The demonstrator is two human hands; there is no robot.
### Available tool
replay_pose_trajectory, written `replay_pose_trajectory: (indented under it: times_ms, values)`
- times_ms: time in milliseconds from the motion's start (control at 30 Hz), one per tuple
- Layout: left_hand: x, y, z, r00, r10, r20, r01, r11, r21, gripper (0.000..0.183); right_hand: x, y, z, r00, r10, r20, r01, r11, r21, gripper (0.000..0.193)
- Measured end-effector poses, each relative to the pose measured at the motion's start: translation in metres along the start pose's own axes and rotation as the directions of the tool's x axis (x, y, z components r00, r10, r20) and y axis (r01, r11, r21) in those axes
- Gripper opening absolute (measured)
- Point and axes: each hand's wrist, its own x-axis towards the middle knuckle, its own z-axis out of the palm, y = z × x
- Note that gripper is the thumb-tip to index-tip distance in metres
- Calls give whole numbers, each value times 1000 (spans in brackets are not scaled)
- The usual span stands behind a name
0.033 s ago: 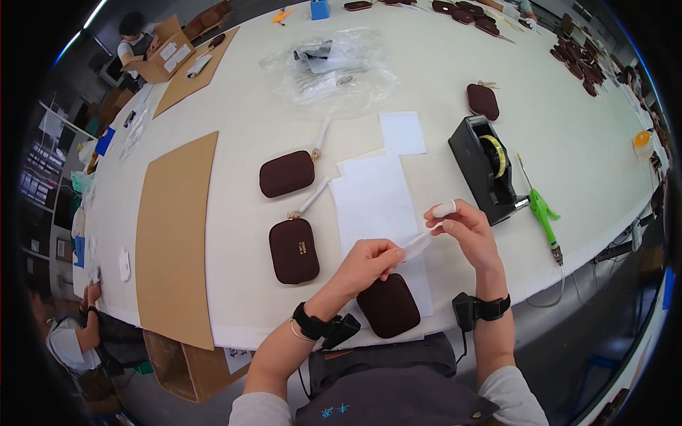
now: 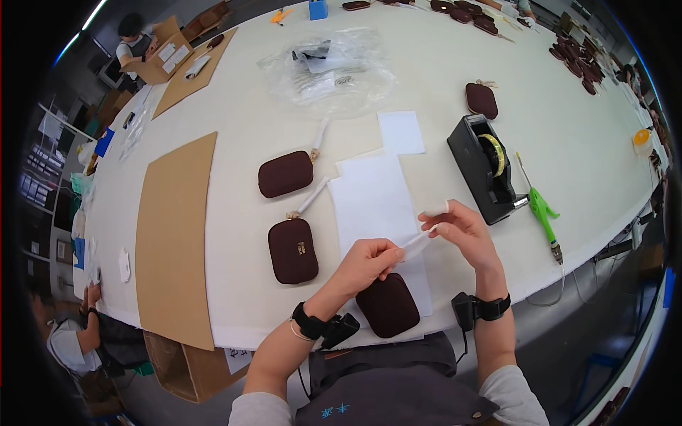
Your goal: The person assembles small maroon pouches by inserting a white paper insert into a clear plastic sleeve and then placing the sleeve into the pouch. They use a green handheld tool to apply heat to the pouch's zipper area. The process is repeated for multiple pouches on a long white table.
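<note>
A narrow strip of rolled white paper [image 2: 415, 246] slants between my hands above the table. My left hand [image 2: 369, 264] pinches its lower end between thumb and fingers. At the upper end, the thumb and a finger of my right hand [image 2: 465, 233] close on the tip, while the index finger, in a white finger cover [image 2: 436, 209], is raised off it. Below the left hand lies a dark brown zipped pouch [image 2: 388, 307], partly over white sheets [image 2: 373, 202]. To the left are two similar pouches [image 2: 293, 252] [image 2: 285, 175], each with a white paper-wrapped strap.
Right of the sheets stands a black tape dispenser [image 2: 483, 170], with a green-handled tool [image 2: 542, 210] on a cord beside it. Cardboard [image 2: 174, 241] lies left, clear plastic bags [image 2: 330, 74] farther back. More pouches [image 2: 577, 64] pile up far right. Another person [image 2: 135, 50] handles a carton.
My right index finger has shifted slightly left and up, away from the thumb. My left hand keeps its pinch on the paper. The whole view has moved very slightly.
</note>
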Motion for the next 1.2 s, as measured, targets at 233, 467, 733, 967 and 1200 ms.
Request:
replay_pose_trajectory:
  times_ms: [233, 467, 733, 967, 1200]
  values:
    - [1, -4, 2, 993, 115, -12, -112, 983, 146, 19, -2, 1, -3, 923, 333, 194, -297, 936, -191, 15]
    - [-1, -5, 7, 956, 285, -65, -198, 798, 570, 18, -4, 6, -5, 933, 331, 139, -312, 940, -139, 15]
    - [0, 3, -1, 999, -36, -4, 36, 993, 108, 16, -22, -27, -23, 946, -192, -260, 34, 860, -509, 14]
    - [2, 3, 4, 999, -50, -13, 51, 995, 82, 15, -21, -60, -113, 889, -325, -324, -166, 430, -887, 22]
    - [4, 3, 5, 998, -64, -17, 65, 996, 66, 16, -13, -50, -128, 901, -275, -336, -107, 609, -786, 29]
